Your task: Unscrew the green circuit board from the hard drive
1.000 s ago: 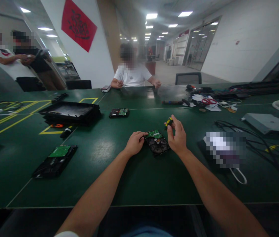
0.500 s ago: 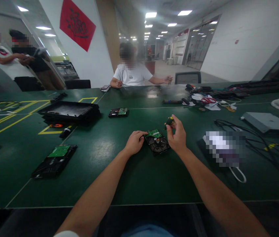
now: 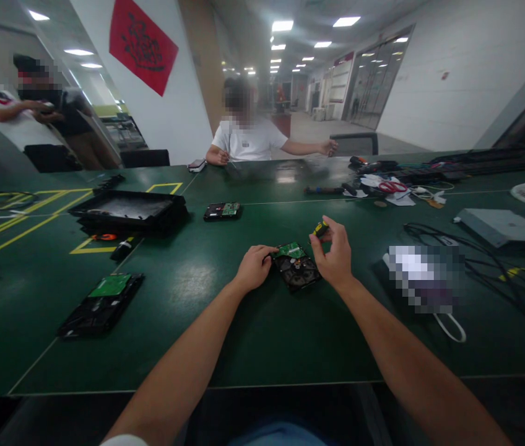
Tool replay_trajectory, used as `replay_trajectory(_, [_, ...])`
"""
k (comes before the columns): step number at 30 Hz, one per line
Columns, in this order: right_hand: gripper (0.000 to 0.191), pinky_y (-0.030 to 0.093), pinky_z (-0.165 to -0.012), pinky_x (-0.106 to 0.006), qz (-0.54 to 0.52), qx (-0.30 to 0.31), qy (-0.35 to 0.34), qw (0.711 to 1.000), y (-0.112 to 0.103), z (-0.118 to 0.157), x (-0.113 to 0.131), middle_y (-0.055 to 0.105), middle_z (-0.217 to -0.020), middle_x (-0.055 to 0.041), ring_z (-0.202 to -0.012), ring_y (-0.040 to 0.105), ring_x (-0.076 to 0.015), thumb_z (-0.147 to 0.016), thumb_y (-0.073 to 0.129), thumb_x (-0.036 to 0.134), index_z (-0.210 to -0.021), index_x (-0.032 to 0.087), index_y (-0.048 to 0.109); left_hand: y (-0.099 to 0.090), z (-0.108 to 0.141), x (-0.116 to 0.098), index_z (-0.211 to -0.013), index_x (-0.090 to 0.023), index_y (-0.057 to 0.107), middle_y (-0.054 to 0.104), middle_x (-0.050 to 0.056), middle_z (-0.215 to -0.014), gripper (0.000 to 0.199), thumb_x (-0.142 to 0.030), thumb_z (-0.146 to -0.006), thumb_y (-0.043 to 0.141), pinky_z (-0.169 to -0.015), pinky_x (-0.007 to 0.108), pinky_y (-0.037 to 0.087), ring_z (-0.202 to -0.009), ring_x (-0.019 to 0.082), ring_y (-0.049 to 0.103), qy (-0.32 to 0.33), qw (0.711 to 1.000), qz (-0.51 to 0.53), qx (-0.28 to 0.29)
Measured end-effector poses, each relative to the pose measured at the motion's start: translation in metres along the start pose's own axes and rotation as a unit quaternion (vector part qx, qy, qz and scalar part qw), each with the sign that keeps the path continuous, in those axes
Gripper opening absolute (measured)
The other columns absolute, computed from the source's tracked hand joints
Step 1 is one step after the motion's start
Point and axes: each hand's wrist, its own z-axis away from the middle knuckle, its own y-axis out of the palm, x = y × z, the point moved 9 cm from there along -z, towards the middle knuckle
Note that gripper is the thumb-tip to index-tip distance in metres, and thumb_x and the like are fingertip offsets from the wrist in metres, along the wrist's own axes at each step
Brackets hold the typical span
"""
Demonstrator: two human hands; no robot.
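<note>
Tipped flatter than a moment ago, the yellow-and-black tool (image 3: 321, 230) has turned within our right grip (image 3: 337, 255), while a co-worker's hand (image 3: 329, 147) beyond it has swung outward. From the head view, our right grip is closed on the tool with the fingertips, probably for fine turning. Our left grip (image 3: 254, 270) rests its fingers against the near corner of the opened hard drive (image 3: 296, 270), likely to steady it; whether they pinch it, we cannot tell. That drive lies flat on the tabletop (image 3: 188, 353) between both grips, its green circuit board (image 3: 291, 250) upward, presumably for access.
</note>
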Motion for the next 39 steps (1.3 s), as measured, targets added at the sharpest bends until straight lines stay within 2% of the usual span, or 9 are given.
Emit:
replay_trajectory(3, [0.055, 0.066, -0.086, -0.047, 0.012, 0.003, -0.003, 1.000, -0.001, -0.001, 0.003, 0.063, -0.130, -0.0137, -0.095, 0.069, -0.0245, -0.098, 0.065, 0.041, -0.150, 0.027, 0.049, -0.001, 0.001, -0.002, -0.127, -0.024, 0.073, 0.074, 0.006, -0.125, 0.039, -0.009, -0.096, 0.054, -0.111, 0.046, 0.049, -0.121, 0.027, 0.062, 0.003, 1.000, -0.001, -0.004])
replay_trajectory(8, [0.057, 0.062, -0.100, -0.052, -0.030, 0.038, 0.002, 0.999, 0.008, 0.001, 0.002, 0.061, -0.142, -0.0150, -0.112, 0.070, -0.0273, -0.106, 0.050, 0.036, -0.160, 0.027, 0.036, 0.000, 0.001, 0.000, -0.126, -0.024, 0.074, 0.074, 0.006, -0.125, 0.038, -0.009, -0.098, 0.053, -0.110, 0.046, 0.049, -0.120, 0.026, 0.062, -0.008, 1.000, 0.001, -0.003])
replay_trajectory(10, [0.057, 0.063, -0.098, -0.052, -0.029, 0.033, 0.005, 0.999, 0.009, 0.002, 0.001, 0.062, -0.140, -0.0148, -0.110, 0.071, -0.0276, -0.105, 0.052, 0.038, -0.160, 0.028, 0.037, 0.000, 0.000, 0.000, -0.125, -0.025, 0.074, 0.074, 0.006, -0.124, 0.038, -0.010, -0.099, 0.051, -0.110, 0.045, 0.050, -0.120, 0.026, 0.063, -0.012, 1.000, 0.003, -0.002])
replay_trajectory(15, [0.059, 0.064, -0.089, -0.051, 0.017, 0.014, 0.002, 1.000, 0.003, 0.001, 0.001, 0.065, -0.127, -0.0137, -0.088, 0.069, -0.0245, -0.100, 0.063, 0.043, -0.154, 0.026, 0.046, 0.000, -0.001, 0.001, -0.122, -0.025, 0.075, 0.074, 0.006, -0.121, 0.032, -0.015, -0.102, 0.052, -0.108, 0.045, 0.050, -0.118, 0.026, 0.064, -0.007, 1.000, 0.008, -0.014])
replay_trajectory(22, [0.058, 0.062, -0.099, -0.050, -0.006, 0.032, 0.000, 0.999, 0.006, 0.000, 0.004, 0.064, -0.137, -0.0147, -0.111, 0.070, -0.0270, -0.105, 0.053, 0.036, -0.160, 0.026, 0.038, 0.000, -0.001, 0.006, -0.122, -0.024, 0.074, 0.074, 0.006, -0.121, 0.027, -0.019, -0.102, 0.057, -0.109, 0.044, 0.051, -0.117, 0.025, 0.065, -0.016, 0.999, 0.016, -0.030])
replay_trajectory(30, [0.059, 0.065, -0.089, -0.048, 0.007, 0.008, -0.018, 1.000, 0.002, 0.001, 0.003, 0.065, -0.132, -0.0134, -0.098, 0.071, -0.0254, -0.100, 0.063, 0.037, -0.155, 0.028, 0.046, -0.004, 0.000, 0.003, -0.123, -0.024, 0.073, 0.075, 0.007, -0.118, 0.026, -0.019, -0.101, 0.059, -0.107, 0.045, 0.052, -0.116, 0.026, 0.066, -0.011, 0.999, 0.019, -0.041])
replay_trajectory(36, [0.056, 0.062, -0.097, -0.048, 0.007, 0.018, -0.017, 1.000, 0.003, 0.000, 0.005, 0.065, -0.132, -0.0125, -0.101, 0.070, -0.0237, -0.104, 0.054, 0.032, -0.159, 0.029, 0.041, -0.003, 0.000, 0.006, -0.124, -0.024, 0.073, 0.075, 0.007, -0.119, 0.028, -0.018, -0.101, 0.057, -0.107, 0.044, 0.052, -0.116, 0.025, 0.065, -0.017, 0.999, 0.024, -0.043])
replay_trajectory(39, [0.056, 0.063, -0.094, -0.048, 0.009, 0.013, -0.014, 1.000, 0.002, -0.001, 0.006, 0.065, -0.130, -0.0124, -0.100, 0.070, -0.0240, -0.103, 0.056, 0.033, -0.158, 0.028, 0.043, -0.003, 0.000, 0.007, -0.124, -0.023, 0.073, 0.075, 0.007, -0.120, 0.030, -0.015, -0.101, 0.056, -0.108, 0.044, 0.052, -0.117, 0.025, 0.066, -0.017, 0.999, 0.023, -0.045])
